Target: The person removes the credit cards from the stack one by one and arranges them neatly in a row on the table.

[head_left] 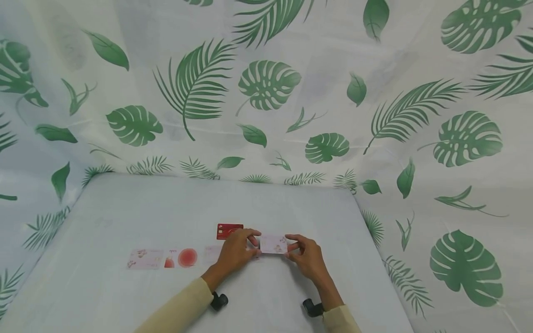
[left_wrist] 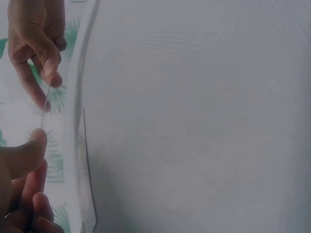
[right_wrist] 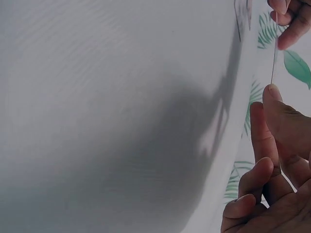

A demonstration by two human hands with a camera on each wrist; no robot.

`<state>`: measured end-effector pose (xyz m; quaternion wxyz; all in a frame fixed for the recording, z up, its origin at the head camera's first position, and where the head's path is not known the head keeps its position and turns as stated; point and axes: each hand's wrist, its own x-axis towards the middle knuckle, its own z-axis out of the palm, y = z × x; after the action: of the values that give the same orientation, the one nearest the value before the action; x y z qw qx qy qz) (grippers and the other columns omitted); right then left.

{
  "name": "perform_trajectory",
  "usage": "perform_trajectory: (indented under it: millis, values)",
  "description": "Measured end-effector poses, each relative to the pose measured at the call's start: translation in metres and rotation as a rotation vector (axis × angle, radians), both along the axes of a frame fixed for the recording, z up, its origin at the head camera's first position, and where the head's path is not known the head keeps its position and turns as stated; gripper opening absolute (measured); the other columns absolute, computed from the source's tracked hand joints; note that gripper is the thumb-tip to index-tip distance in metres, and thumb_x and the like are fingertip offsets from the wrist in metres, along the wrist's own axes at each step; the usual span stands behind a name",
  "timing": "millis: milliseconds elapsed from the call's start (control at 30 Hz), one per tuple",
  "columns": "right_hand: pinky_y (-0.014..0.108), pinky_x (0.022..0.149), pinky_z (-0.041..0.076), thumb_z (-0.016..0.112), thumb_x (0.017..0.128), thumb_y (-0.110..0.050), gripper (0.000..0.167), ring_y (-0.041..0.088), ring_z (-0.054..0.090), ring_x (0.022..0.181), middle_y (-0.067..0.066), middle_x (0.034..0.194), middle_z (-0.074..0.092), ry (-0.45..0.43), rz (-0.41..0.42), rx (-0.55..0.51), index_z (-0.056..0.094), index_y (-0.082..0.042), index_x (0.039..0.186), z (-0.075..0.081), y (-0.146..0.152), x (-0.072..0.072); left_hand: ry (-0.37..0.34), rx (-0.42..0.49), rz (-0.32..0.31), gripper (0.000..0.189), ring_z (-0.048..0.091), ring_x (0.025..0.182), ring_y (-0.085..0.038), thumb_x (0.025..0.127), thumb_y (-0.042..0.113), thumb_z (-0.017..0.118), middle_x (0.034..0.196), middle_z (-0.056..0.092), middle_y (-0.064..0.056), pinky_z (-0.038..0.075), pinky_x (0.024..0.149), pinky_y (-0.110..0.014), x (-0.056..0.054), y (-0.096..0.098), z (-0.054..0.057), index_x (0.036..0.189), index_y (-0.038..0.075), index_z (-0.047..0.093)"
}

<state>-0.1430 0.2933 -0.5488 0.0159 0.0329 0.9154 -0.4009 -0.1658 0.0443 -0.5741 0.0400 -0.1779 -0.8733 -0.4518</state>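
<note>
A pale pink card with small reddish floral prints is held above the white table by both hands. My left hand pinches its left edge, and my right hand pinches the right edge. In the left wrist view the card appears edge-on, a thin line between the fingertips of the two hands. The right wrist view likewise shows the card's thin edge running up from the right hand's thumb. Behind the left hand lies a red card, partly covered by its fingers.
Left of the hands, a row lies on the white table: a pink floral card, a piece with a red circle and a pale card partly hidden by the left hand. A leaf-printed curtain stands behind.
</note>
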Motion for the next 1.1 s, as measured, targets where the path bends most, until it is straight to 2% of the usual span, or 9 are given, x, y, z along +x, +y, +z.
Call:
perform_trajectory:
  millis: [233, 367, 567, 900, 1100]
  values:
    - [0.023, 0.059, 0.036, 0.088, 0.082, -0.001, 0.052, 0.013, 0.048, 0.072, -0.003, 0.088, 0.077, -0.015, -0.012, -0.008, 0.076, -0.019, 0.129, -0.003, 0.007, 0.003, -0.032, -0.035, -0.018, 0.046, 0.063, 0.099, -0.016, 0.083, 0.018, 0.092, 0.09, 0.073, 0.007, 0.054, 0.091, -0.036, 0.004, 0.008, 0.0, 0.125, 0.014, 0.074]
    - [0.023, 0.058, 0.036, 0.088, 0.082, -0.002, 0.052, 0.013, 0.048, 0.071, -0.003, 0.088, 0.076, -0.034, -0.017, -0.021, 0.076, -0.018, 0.129, -0.004, 0.01, 0.005, -0.04, -0.069, -0.025, 0.046, 0.065, 0.101, -0.017, 0.084, 0.02, 0.092, 0.09, 0.072, 0.006, 0.056, 0.095, -0.041, 0.005, 0.012, -0.002, 0.126, 0.014, 0.074]
    - [0.024, 0.06, 0.036, 0.088, 0.082, -0.002, 0.051, 0.013, 0.048, 0.071, -0.003, 0.087, 0.076, -0.043, -0.018, -0.017, 0.076, -0.017, 0.129, -0.006, 0.013, 0.006, -0.034, -0.119, -0.031, 0.045, 0.061, 0.094, -0.014, 0.084, 0.02, 0.092, 0.088, 0.068, 0.004, 0.055, 0.088, -0.036, 0.005, 0.017, -0.003, 0.124, 0.012, 0.073]
    - [0.025, 0.061, 0.036, 0.088, 0.081, 0.001, 0.05, 0.014, 0.047, 0.07, -0.002, 0.085, 0.076, -0.046, -0.009, 0.004, 0.076, -0.013, 0.128, -0.004, 0.016, 0.01, -0.01, -0.222, -0.051, 0.041, 0.051, 0.085, -0.01, 0.086, 0.025, 0.091, 0.085, 0.061, 0.005, 0.045, 0.074, -0.024, 0.007, 0.024, -0.003, 0.12, 0.013, 0.073]
    - [0.026, 0.061, 0.035, 0.088, 0.08, 0.002, 0.051, 0.015, 0.046, 0.07, 0.0, 0.084, 0.075, -0.058, -0.002, 0.014, 0.076, -0.013, 0.128, -0.004, 0.018, 0.011, 0.018, -0.228, -0.067, 0.041, 0.048, 0.081, -0.008, 0.085, 0.026, 0.091, 0.082, 0.06, 0.004, 0.041, 0.068, -0.02, 0.007, 0.026, -0.006, 0.119, 0.011, 0.074]
